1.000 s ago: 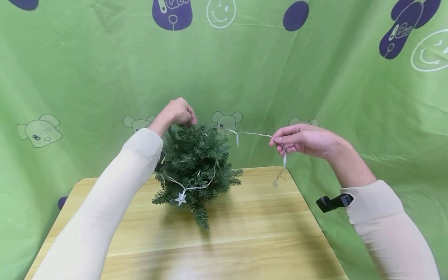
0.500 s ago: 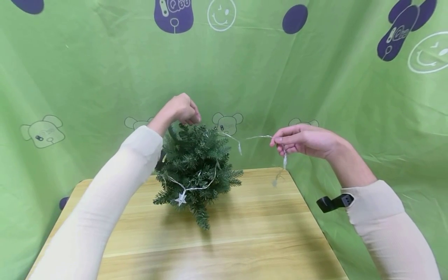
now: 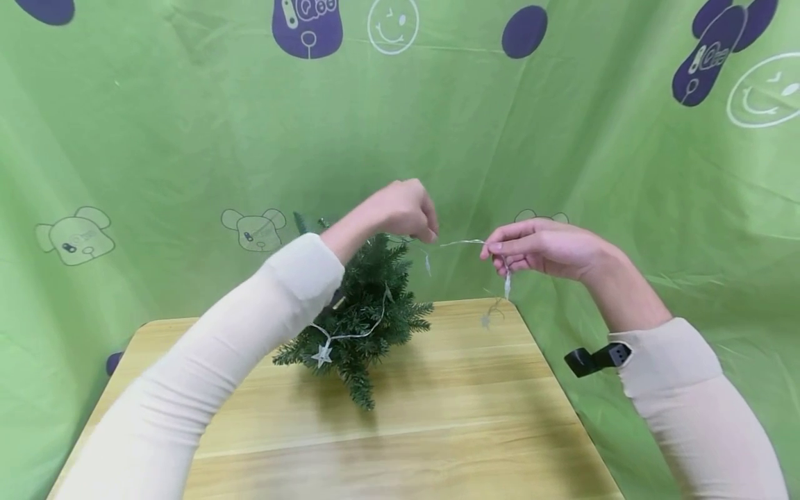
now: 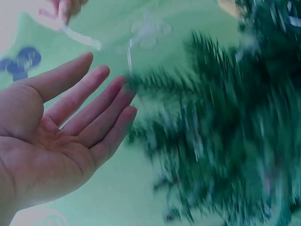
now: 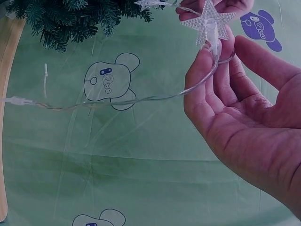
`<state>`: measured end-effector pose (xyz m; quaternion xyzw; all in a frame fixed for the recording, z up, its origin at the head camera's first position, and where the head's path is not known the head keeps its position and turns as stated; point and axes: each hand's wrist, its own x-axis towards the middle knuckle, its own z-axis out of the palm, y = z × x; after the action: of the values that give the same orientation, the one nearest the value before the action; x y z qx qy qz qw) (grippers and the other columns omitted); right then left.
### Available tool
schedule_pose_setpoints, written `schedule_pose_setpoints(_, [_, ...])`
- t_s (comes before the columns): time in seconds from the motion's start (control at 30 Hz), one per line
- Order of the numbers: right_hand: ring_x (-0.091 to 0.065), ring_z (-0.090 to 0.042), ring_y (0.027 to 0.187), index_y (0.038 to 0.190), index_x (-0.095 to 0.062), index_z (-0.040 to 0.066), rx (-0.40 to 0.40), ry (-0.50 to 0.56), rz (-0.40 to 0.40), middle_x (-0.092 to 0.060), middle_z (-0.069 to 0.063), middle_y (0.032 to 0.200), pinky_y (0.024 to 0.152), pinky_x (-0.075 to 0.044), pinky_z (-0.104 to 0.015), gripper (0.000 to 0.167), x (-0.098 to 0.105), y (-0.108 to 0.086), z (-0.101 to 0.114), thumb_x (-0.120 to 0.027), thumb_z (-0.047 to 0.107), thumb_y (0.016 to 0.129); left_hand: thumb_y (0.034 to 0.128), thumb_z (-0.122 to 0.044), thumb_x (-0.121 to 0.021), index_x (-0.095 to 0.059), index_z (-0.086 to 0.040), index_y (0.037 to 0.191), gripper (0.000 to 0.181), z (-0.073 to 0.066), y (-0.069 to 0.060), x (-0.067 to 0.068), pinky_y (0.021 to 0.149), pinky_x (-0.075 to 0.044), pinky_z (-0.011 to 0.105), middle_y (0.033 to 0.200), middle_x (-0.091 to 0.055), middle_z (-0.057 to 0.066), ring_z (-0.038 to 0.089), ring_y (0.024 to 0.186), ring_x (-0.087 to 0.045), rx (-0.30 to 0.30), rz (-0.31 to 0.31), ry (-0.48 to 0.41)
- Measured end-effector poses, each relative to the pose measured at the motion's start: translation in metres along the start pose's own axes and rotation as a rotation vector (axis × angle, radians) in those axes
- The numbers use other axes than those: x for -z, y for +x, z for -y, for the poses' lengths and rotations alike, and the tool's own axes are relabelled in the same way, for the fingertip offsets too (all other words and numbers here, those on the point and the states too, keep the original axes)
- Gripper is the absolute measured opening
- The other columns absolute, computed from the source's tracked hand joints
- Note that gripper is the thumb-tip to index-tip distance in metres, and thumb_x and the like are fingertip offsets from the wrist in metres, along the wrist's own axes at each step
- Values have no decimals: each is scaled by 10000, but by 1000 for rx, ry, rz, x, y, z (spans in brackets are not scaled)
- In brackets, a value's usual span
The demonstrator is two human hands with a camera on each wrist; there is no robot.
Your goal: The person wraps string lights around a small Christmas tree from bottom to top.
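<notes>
Found light string pinched in right hand; noted left hand near tree, fingers apart. Judged gentle tension best.

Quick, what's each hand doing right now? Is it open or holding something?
Left hand: open, gripping nothing.
Right hand: holding the star string lights.

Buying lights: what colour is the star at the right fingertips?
The star looks clear, colourless; best in the right wrist view.
</notes>
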<state>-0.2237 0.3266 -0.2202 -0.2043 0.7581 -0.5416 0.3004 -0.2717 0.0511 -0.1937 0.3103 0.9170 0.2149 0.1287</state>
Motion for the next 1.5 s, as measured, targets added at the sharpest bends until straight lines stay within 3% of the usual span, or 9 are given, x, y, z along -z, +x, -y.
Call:
schedule_pose_setpoints(0.17, [-664, -143, 900, 1186, -665, -11, 7, 34, 10, -678, -33, 993, 866, -584, -272, 229, 2, 0, 1, -501, 55, 1041, 892, -178, -771, -802, -157, 974, 90, -13, 4, -17, 835, -526, 304, 938, -765, -32, 151, 899, -644, -54, -14, 6])
schedule_pose_setpoints(0.33, [-675, -146, 889, 1183, -677, -10, -10, 9, -28, -695, -43, 980, 872, -591, -287, 223, 1, 0, -1, -531, 70, 1034, 877, -120, -766, -797, -158, 862, 51, -12, 3, -19, 747, -520, 282, 846, -751, -33, 153, 803, -612, -62, -86, -23])
schedule_pose_setpoints(0.5, [-679, -136, 874, 1194, -696, 0, -51, -23, -92, -719, -42, 989, 867, -594, -293, 233, 2, -2, -5, -555, 81, 1027, 883, -103, -753, -785, -146, 874, 54, -8, -2, 0, 734, -538, 267, 866, -750, -8, 165, 798, -633, -48, -158, -47])
schedule_pose_setpoints(0.7, [-678, -141, 882, 1167, -714, -2, -55, -33, -118, -728, -55, 1012, 861, -595, -280, 220, 2, 0, -6, -578, 81, 1015, 911, -158, -752, -786, -134, 959, 64, 8, -15, 30, 851, -541, 316, 993, -753, 14, 183, 933, -637, 43, -220, -38])
schedule_pose_setpoints(1.07, [-646, -162, 856, 1092, -688, -4, -22, -83, -29, -699, -46, 955, 834, -583, -293, 168, 0, 6, -1, -563, 82, 1019, 927, -174, -738, -770, -126, 1010, 100, 40, -47, 63, 1039, -484, 444, 1097, -752, 42, 238, 1096, -604, 151, -280, -34])
schedule_pose_setpoints(1.27, [-633, -158, 863, 1111, -681, 3, -46, -112, -10, -696, -35, 960, 848, -575, -296, 174, -3, 12, 1, -580, 106, 1015, 932, -156, -727, -755, -109, 1031, 112, 59, -61, 75, 1095, -432, 517, 1143, -739, 64, 266, 1133, -579, 219, -288, -50])
schedule_pose_setpoints(1.5, [-644, -151, 863, 1078, -690, 26, -50, -94, 69, -693, -32, 954, 850, -578, -317, 145, -10, 20, 6, -578, 90, 1012, 937, -168, -724, -745, -89, 1066, 153, 86, -75, 79, 1150, -352, 593, 1213, -725, 100, 307, 1220, -557, 256, -281, -61])
